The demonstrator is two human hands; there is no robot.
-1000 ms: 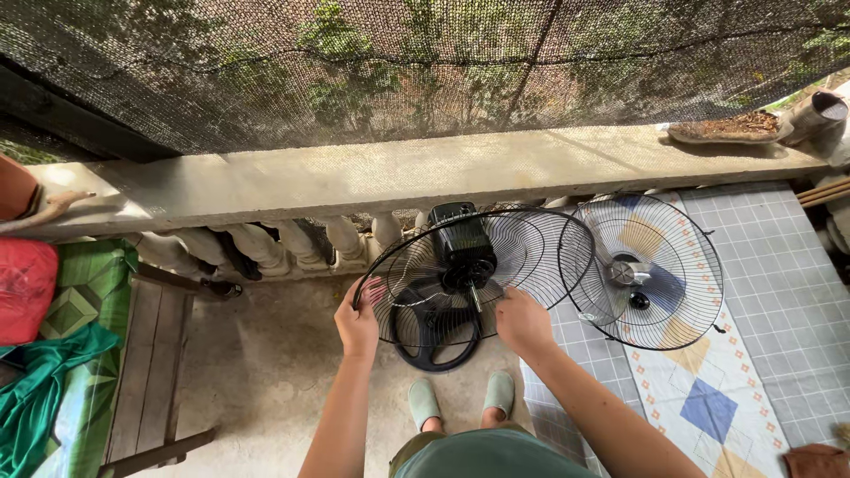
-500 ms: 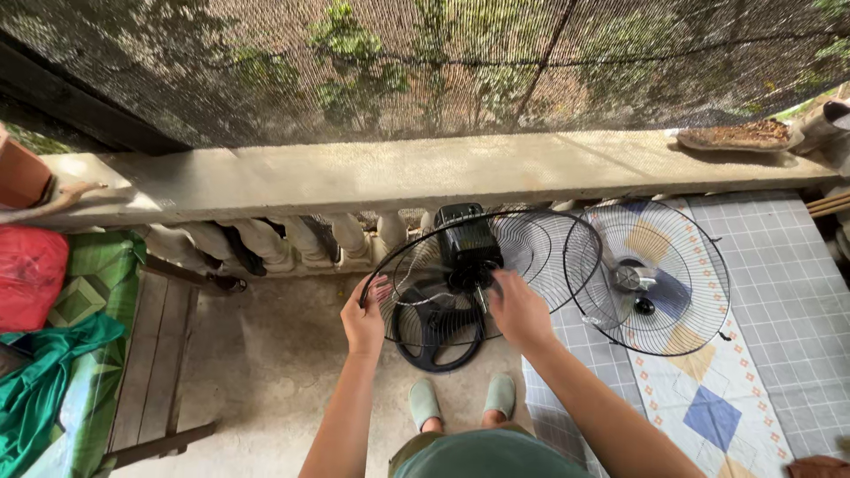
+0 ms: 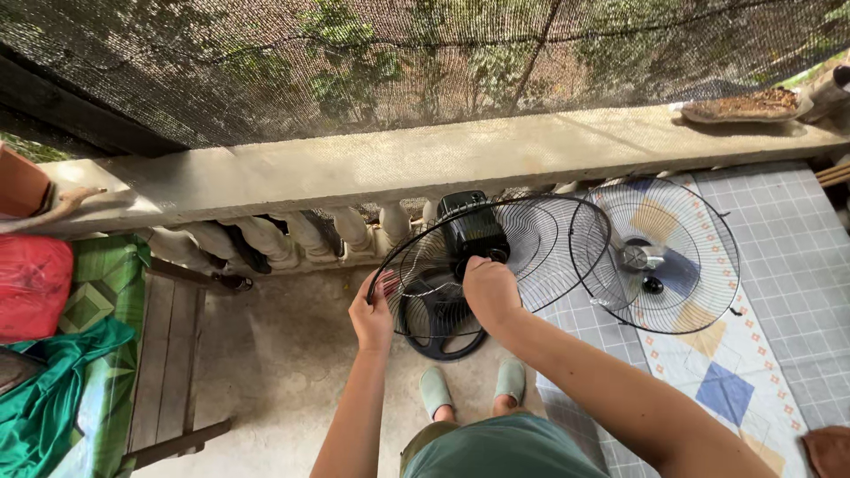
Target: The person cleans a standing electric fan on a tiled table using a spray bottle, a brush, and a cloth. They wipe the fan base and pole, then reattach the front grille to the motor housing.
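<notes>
A black fan stands on the concrete floor on a round black base [image 3: 443, 341]. Its black motor housing [image 3: 472, 227] sits behind a black wire rear guard [image 3: 549, 243]. My left hand [image 3: 374, 314] grips the guard's rim at the lower left. My right hand [image 3: 490, 289] rests at the guard's centre, fingers closed around the motor hub. A second wire guard [image 3: 682, 257] with a silver centre cap stands to the right, leaning by the railing.
A concrete railing [image 3: 354, 168] with balusters runs across behind the fan, dark shade netting above it. A wooden bench [image 3: 168, 354] with green cloth and a red bag lies left. A patterned mat [image 3: 753, 354] covers the floor at right. My slippered feet stand below the fan.
My right hand has moved up from the guard's lower part to the motor hub at the centre. My left hand stays on the rim. The view has shifted slightly.
</notes>
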